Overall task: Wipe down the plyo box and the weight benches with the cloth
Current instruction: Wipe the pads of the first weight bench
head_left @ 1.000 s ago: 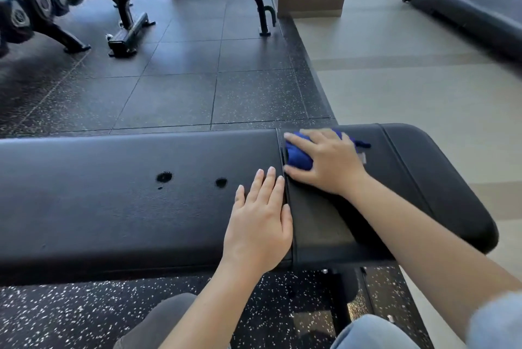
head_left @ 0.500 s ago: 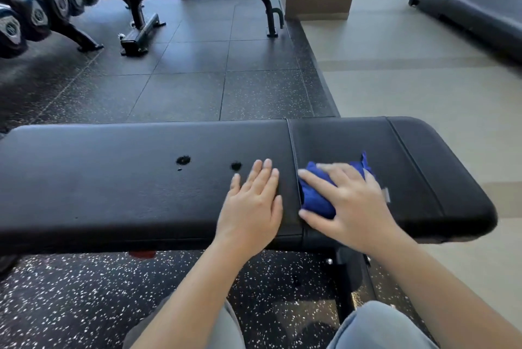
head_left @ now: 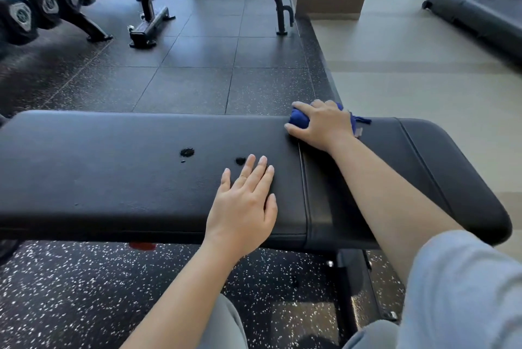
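Right hand point(head_left: 324, 125) grips the bunched cloth point(head_left: 299, 119) at the bench point(head_left: 113, 173) pad's far edge, centre-right; left hand point(head_left: 243, 207) lies flat, fingers straight, lower centre.

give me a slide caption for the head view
Wiping the near weight bench: right hand grips the blue cloth at its far edge, left hand rests flat on the pad.

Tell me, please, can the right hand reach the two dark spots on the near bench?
Probably yes: the right hand grips the cloth on the same bench, bare padding lies between it and the spots, and the left hand rests just short of the nearer one.
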`<state>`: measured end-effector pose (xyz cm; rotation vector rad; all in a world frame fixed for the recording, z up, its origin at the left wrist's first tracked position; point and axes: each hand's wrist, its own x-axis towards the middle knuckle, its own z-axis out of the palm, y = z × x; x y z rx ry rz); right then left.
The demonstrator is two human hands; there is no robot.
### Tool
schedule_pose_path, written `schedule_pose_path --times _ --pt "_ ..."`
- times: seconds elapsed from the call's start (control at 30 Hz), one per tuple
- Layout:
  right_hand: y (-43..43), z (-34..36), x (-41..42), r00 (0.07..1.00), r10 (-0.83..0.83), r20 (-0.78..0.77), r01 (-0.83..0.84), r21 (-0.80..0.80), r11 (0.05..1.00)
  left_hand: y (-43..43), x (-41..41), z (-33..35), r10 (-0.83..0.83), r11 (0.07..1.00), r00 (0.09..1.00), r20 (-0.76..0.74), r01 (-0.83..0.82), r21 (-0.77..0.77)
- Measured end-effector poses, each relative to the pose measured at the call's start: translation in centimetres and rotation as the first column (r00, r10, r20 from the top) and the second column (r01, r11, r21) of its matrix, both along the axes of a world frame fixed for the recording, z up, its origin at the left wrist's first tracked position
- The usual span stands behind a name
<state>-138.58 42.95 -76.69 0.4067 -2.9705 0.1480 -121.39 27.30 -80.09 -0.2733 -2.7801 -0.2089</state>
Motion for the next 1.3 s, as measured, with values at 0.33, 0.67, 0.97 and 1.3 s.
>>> schedule_pose_path --times 0.33,0.67,0.97,1.3 --pt "2.9 -2.9 17.2 0.930 0.142 -0.340 -0.187 -0.103 0.977 0.1 0.4 -0.1 -0.004 0.999 1.000 0.002 0.004 0.033" --pt "0.9 -0.8 7.7 0.988 0.041 -0.149 -0.057 -0.108 0.993 0.3 0.1 0.2 0.014 0.998 0.999 0.050 -0.017 0.067" --pt "0.1 -1.1 8.0 0.993 0.000 -0.117 -0.003 -0.021 1.000 0.4 0.1 0.2 0.024 0.997 0.997 0.069 -0.028 0.067" --pt "0.0 -2.2 17.2 0.947 0.173 -0.270 -0.197 -0.064 0.978 -1.8 1.0 1.1 0.024 1.000 0.976 0.217 -0.023 -0.007"
